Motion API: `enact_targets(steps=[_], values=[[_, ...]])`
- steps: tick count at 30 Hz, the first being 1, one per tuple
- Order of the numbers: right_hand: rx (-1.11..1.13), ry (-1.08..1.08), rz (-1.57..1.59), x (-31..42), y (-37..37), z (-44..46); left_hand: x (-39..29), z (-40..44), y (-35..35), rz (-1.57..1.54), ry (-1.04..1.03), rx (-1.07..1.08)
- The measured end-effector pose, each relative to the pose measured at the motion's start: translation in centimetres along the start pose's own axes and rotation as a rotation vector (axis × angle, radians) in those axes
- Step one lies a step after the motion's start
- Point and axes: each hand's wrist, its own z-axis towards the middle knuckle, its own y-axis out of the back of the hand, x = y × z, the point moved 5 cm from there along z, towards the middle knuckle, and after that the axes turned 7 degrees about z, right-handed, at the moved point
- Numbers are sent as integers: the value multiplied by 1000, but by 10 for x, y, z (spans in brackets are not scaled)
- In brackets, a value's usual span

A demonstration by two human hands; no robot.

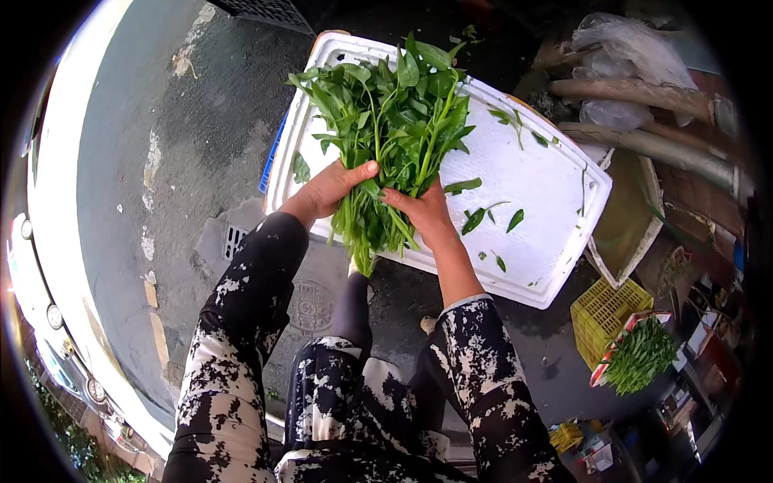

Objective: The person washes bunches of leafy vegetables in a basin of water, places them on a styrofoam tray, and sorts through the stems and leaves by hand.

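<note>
A thick bunch of leafy greens (394, 121), with long green stems and narrow leaves, is held between my two hands over a white foam board (539, 217). My left hand (328, 189) wraps the bunch from its left side, thumb laid across the front. On the right side my right hand (423, 211) grips it, its thumb pointing inward over the stems. The cut stem ends hang past the board's near edge, toward my body. Both hands' other fingers are hidden behind the greens. Loose leaves (475, 219) lie scattered on the board.
A yellow plastic crate (604, 310) stands on the ground at the right, beside a box of more greens (642, 354). Pipes (636, 95) and plastic bags (632, 48) lie at the upper right. A black crate (270, 10) is at the top, and parked cars show far left.
</note>
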Motion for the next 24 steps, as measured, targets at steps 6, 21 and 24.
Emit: enact_targets(steps=[6,21,24], values=[[444,10,-743,69,23,-41,-59,-51,-54,556,45,-24],[433,61,-895,40,11,-36,-18,-7,-5,1217,-258,-85],[372,69,-495,54,-25,-20,-56,-31,4,1011,-158,22]])
